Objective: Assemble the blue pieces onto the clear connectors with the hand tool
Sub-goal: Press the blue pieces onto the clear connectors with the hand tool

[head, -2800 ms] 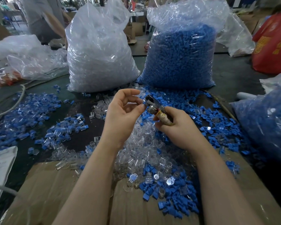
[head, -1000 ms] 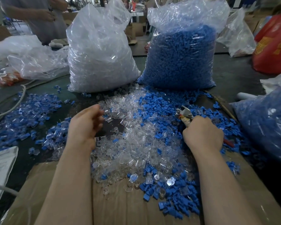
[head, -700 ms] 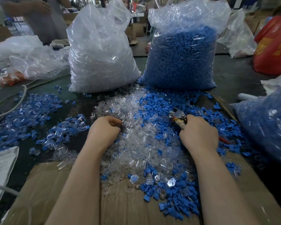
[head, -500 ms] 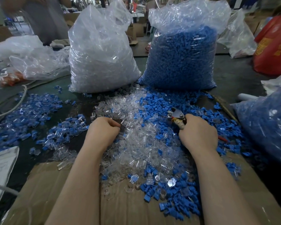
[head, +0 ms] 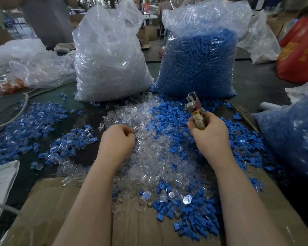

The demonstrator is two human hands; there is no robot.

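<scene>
I am working in front of the blue bag (head: 197,63), my landmark. Below it, clear connectors (head: 149,153) and blue pieces (head: 171,114) are lying heaped on the tabletop (head: 252,86); they look light, stiff and slippery, so I am pinching by the sides. My right hand (head: 210,134) is gripping the hand tool (head: 194,107) upright. My left hand (head: 116,139) is curling its fingers (head: 129,133) over the connectors; whether they hold one, I cannot tell.

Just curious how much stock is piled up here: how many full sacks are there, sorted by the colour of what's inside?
Clear plastic sacks of blue pieces: 2 (one upright ahead, one at the right edge)
Clear plastic sack of clear connectors: 1
Red sack, contents hidden: 1
Total: 4
The slack, mostly empty clear bags are left out.
</scene>
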